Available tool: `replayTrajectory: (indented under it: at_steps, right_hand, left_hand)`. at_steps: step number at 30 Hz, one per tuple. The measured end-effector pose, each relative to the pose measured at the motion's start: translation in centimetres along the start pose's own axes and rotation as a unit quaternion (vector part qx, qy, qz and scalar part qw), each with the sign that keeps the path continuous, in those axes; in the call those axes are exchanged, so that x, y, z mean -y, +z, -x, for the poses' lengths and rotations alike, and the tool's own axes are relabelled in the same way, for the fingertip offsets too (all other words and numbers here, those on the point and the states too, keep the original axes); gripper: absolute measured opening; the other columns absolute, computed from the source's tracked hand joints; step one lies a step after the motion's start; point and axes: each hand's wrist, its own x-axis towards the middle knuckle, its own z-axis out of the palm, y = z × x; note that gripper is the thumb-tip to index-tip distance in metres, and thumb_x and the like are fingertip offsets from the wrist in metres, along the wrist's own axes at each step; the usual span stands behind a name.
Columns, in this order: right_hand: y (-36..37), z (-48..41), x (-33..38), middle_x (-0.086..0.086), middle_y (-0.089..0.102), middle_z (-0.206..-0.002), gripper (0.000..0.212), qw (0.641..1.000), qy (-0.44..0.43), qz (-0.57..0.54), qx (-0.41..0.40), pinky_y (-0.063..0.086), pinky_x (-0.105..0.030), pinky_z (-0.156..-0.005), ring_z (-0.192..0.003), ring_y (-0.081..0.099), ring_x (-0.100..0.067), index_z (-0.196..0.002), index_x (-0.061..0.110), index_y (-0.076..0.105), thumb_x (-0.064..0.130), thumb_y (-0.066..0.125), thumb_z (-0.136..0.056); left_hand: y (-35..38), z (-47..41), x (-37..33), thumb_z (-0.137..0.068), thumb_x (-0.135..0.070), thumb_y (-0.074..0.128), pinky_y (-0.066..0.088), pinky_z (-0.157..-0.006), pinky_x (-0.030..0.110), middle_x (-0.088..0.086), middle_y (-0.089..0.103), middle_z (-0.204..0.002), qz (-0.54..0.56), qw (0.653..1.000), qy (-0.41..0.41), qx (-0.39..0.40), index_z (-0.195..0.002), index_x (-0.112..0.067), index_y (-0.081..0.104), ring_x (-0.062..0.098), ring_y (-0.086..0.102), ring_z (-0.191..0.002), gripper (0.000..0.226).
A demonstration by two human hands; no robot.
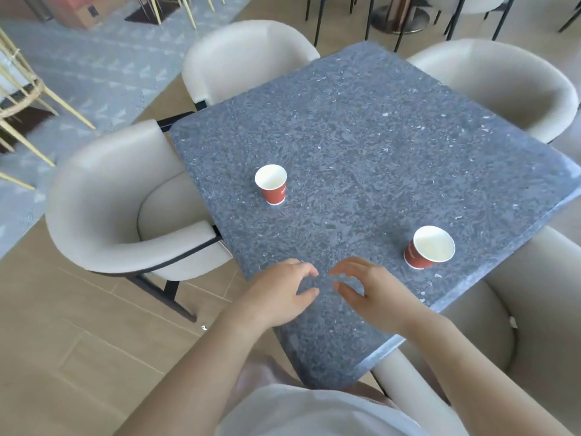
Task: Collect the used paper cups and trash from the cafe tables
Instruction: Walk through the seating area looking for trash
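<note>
grey speckled stone table, viewed from above with one corner turned toward the wearer. the left chair, beige and tub-shaped, has its armrest touching the near-left edge. the near-right chair sits just beside the near-right edge, and the far-left chair and far-right chair are tucked against the two far edges. open wooden floor lies left of the near corner, and a patterned grey carpet lies beyond it. two red paper cups with white interiors stand upright and well apart on the tabletop. the far paper cup is toward the left side, near the left chair, with bare stone all round it. the near paper cup is close to the near-right edge, just right of the right hand. neither cup is touched. both bare forearms reach forward over the near corner. the left hand and the right hand face each other, palms turned inward, fingers loosely curved and thumbs below them, their fingertips nearly meeting. each hand is released and holds nothing. whether they rest on the stone or hover above it cannot be told.
</note>
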Motion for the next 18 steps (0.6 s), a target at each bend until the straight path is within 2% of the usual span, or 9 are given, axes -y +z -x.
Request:
replayTrajectory:
  at_steps: [10, 16, 18]
  right_hand:
    - [0.0, -6.2, 0.7, 0.01, 0.057, -0.115, 0.024, 0.994, 0.082, -0.028, -0.072, 0.037, -0.015, -0.086, -0.102, 0.055, -0.007, -0.113, 0.023, 0.06, 0.025, 0.055, -0.089]
    - [0.7, -10.6, 3.1, 0.01, 0.056, -0.117, 0.025, 0.986, 0.12, -0.04, -0.105, 0.042, -0.02, -0.086, -0.101, 0.056, -0.008, -0.114, 0.023, 0.06, 0.025, 0.054, -0.09]
    - [0.9, -12.2, 3.7, 0.01, 0.055, -0.119, 0.026, 0.984, 0.134, -0.039, -0.109, 0.045, -0.026, -0.085, -0.099, 0.057, -0.009, -0.116, 0.024, 0.059, 0.027, 0.053, -0.091]
  left_hand:
    - [-5.5, -8.5, 5.5, -0.09, -0.039, 0.048, 0.046, -0.091, 0.038, -0.01, 0.054, -0.121, -0.065, 0.993, 0.071, 0.062, -0.118, -0.031, 0.052, 0.012, 0.051, -0.112, 0.029]
    - [-8.8, -12.8, 8.4, -0.09, -0.037, 0.049, 0.047, -0.085, 0.035, -0.013, 0.055, -0.119, -0.057, 0.989, 0.125, 0.055, -0.113, -0.033, 0.055, 0.009, 0.053, -0.1, 0.024]
    - [-9.7, -13.9, 9.2, -0.09, -0.035, 0.049, 0.048, -0.085, 0.037, -0.012, 0.056, -0.119, -0.053, 0.988, 0.136, 0.054, -0.112, -0.033, 0.055, 0.009, 0.053, -0.105, 0.023]
